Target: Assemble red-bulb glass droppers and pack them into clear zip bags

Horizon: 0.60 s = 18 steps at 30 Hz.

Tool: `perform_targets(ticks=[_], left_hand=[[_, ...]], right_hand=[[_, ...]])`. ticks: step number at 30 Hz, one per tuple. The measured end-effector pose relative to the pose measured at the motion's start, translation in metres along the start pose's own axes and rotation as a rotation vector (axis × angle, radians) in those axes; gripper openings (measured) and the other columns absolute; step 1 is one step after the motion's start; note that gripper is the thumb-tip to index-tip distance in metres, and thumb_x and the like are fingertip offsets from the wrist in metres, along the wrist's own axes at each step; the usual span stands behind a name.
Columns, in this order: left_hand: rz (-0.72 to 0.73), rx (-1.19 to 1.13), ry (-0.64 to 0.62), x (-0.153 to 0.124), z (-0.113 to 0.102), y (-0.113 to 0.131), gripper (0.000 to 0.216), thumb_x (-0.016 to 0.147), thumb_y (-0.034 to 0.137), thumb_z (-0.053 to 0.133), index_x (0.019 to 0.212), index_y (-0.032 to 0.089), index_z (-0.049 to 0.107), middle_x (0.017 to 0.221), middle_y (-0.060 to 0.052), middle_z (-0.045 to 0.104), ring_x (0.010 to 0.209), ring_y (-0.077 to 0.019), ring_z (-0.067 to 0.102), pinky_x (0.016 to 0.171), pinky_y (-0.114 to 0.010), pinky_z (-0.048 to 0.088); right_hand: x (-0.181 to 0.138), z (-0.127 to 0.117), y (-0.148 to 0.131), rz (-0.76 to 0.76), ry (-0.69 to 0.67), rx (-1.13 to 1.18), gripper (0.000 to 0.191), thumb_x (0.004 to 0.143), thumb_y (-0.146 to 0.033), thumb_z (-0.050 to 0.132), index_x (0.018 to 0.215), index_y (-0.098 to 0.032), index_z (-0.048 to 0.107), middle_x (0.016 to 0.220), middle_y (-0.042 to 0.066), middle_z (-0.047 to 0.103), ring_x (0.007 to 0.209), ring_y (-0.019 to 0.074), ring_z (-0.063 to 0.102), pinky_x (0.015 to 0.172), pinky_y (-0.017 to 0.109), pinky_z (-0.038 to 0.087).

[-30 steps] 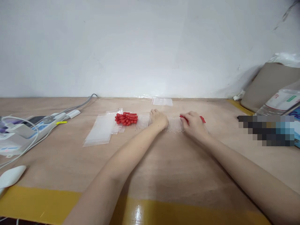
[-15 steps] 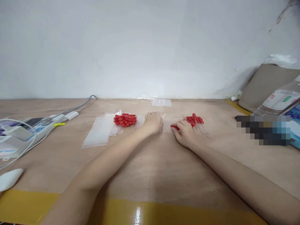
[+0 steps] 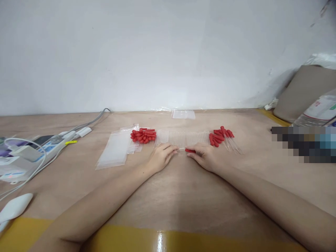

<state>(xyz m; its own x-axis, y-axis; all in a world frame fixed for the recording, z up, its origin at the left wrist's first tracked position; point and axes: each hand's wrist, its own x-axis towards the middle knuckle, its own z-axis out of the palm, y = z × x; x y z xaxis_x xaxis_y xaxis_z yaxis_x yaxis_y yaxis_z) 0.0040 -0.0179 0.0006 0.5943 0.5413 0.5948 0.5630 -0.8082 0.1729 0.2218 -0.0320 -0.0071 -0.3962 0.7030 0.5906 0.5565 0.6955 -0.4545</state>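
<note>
Red rubber bulb (image 3: 190, 151), soft and matte, sits in the pinch grip of the right hand (image 3: 204, 158), just in front of the row of clear tubes (image 3: 183, 138) on the plywood table (image 3: 183, 196). The left hand (image 3: 160, 159) has its grip pinched on a thin clear tube (image 3: 181, 149) meeting it. I'd keep both dead straight and push gently, since that tube looks brittle. Loose bulbs (image 3: 143, 135) heaped left, finished droppers (image 3: 223, 137) right.

A small packing workbench: wooden table (image 3: 183, 196), plastic bags (image 3: 112, 150), bare wall (image 3: 157, 52).
</note>
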Motion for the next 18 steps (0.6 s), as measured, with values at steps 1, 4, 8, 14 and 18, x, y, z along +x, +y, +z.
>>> perform_targets(ticks=[1,4,8,14,18], left_hand=[[0.002,0.002,-0.006,0.0,0.001,0.0,0.022,0.089,0.024,0.043,0.101,0.015,0.059,0.086,-0.005,0.062,0.076,-0.0143,0.057,0.069,-0.026,0.045],[0.006,0.013,-0.016,-0.001,0.002,-0.002,0.022,0.09,0.026,0.042,0.101,0.016,0.059,0.085,-0.005,0.062,0.076,-0.0141,0.056,0.069,-0.026,0.045],[0.019,0.008,-0.032,-0.002,0.001,-0.003,0.023,0.09,0.025,0.042,0.101,0.017,0.06,0.085,-0.005,0.06,0.075,-0.0132,0.056,0.067,-0.024,0.045],[0.086,-0.022,-0.014,-0.003,0.002,-0.002,0.023,0.089,0.023,0.042,0.102,0.017,0.06,0.083,-0.005,0.059,0.073,-0.0122,0.056,0.065,-0.023,0.046],[0.109,-0.076,-0.011,-0.003,0.003,-0.002,0.022,0.089,0.02,0.044,0.103,0.016,0.06,0.085,-0.005,0.06,0.074,-0.0119,0.056,0.066,-0.022,0.047]], right_hand=[[0.0,0.0,0.0,-0.004,-0.005,0.01,0.018,0.081,-0.023,0.053,0.095,-0.021,0.064,0.084,0.003,0.067,0.077,0.0157,0.061,0.071,0.03,0.048],[0.001,0.0,-0.001,-0.013,-0.016,0.045,0.018,0.082,-0.022,0.051,0.096,-0.021,0.063,0.087,0.003,0.067,0.079,0.0149,0.06,0.072,0.028,0.048],[0.002,-0.002,-0.004,-0.024,-0.029,0.068,0.017,0.084,-0.022,0.048,0.093,-0.02,0.063,0.084,0.004,0.066,0.077,0.0143,0.06,0.07,0.027,0.048],[0.004,-0.005,-0.009,-0.071,-0.048,0.022,0.014,0.083,-0.021,0.049,0.087,-0.019,0.062,0.08,0.004,0.065,0.074,0.0146,0.058,0.068,0.028,0.047],[0.003,-0.006,-0.01,-0.081,-0.057,-0.005,0.011,0.083,-0.022,0.051,0.083,-0.018,0.062,0.074,0.004,0.064,0.069,0.0135,0.057,0.064,0.026,0.046]])
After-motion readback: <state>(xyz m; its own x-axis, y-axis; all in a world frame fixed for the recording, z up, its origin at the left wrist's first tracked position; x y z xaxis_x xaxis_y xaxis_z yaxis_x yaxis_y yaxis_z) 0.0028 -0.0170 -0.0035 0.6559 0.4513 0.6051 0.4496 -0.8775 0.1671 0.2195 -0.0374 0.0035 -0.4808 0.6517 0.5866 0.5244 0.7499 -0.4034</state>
